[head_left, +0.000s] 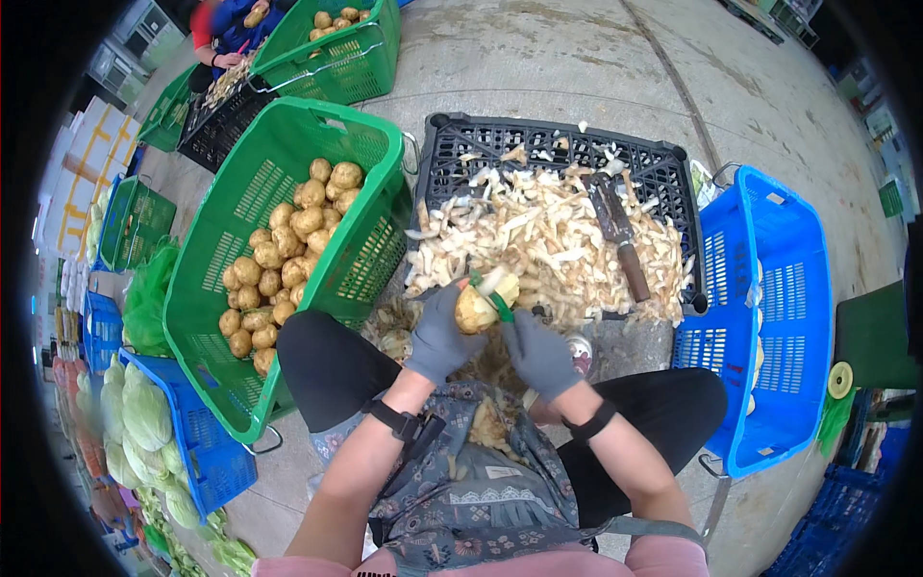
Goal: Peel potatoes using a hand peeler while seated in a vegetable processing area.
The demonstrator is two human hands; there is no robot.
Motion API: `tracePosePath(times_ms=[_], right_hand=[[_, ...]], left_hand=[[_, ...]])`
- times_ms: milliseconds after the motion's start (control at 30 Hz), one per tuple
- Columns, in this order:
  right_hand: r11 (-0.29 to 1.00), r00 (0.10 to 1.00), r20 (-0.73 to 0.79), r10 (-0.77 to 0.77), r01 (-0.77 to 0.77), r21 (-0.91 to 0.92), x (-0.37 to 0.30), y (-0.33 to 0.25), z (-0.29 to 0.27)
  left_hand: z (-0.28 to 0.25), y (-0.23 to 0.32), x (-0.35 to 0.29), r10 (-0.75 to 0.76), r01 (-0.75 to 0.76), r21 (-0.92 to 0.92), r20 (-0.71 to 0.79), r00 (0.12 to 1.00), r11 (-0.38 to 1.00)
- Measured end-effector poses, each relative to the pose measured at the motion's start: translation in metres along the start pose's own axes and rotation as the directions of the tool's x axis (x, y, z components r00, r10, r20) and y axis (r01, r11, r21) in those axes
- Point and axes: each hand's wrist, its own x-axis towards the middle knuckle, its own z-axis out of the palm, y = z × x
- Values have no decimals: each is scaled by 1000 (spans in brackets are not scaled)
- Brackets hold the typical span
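My left hand point(440, 335), in a grey glove, is closed around a partly peeled potato point(474, 310). My right hand point(540, 354), also grey-gloved, grips a green-handled peeler point(498, 300) whose blade rests against the potato's upper right side. Both hands hover at the near edge of a black plastic crate point(663, 173) heaped with pale potato peelings point(538, 240). A knife with a brown handle point(620, 240) lies on the peelings to the right.
A tilted green basket point(250, 192) holds unpeeled potatoes at my left. A blue basket point(779, 317) stands at my right. Another green basket point(336, 58) and a seated person point(226, 34) are farther back. Cabbages point(144, 413) fill a blue crate lower left.
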Motion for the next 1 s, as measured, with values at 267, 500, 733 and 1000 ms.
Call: tracePosePath(times_ms=[267, 500, 733, 1000], right_hand=[[997, 996, 61, 71, -72, 24, 7, -6, 2], [993, 991, -84, 105, -100, 60, 11, 13, 6], [991, 996, -19, 85, -82, 109, 4, 5, 7], [997, 997, 41, -67, 69, -41, -2, 2, -2]], left_hand=[[6, -13, -8, -277, 283, -244, 61, 959, 928], [10, -15, -9, -229, 228, -298, 33, 973, 927], [14, -11, -6, -64, 66, -148, 17, 998, 987], [12, -9, -6, -300, 321, -96, 184, 936, 942]])
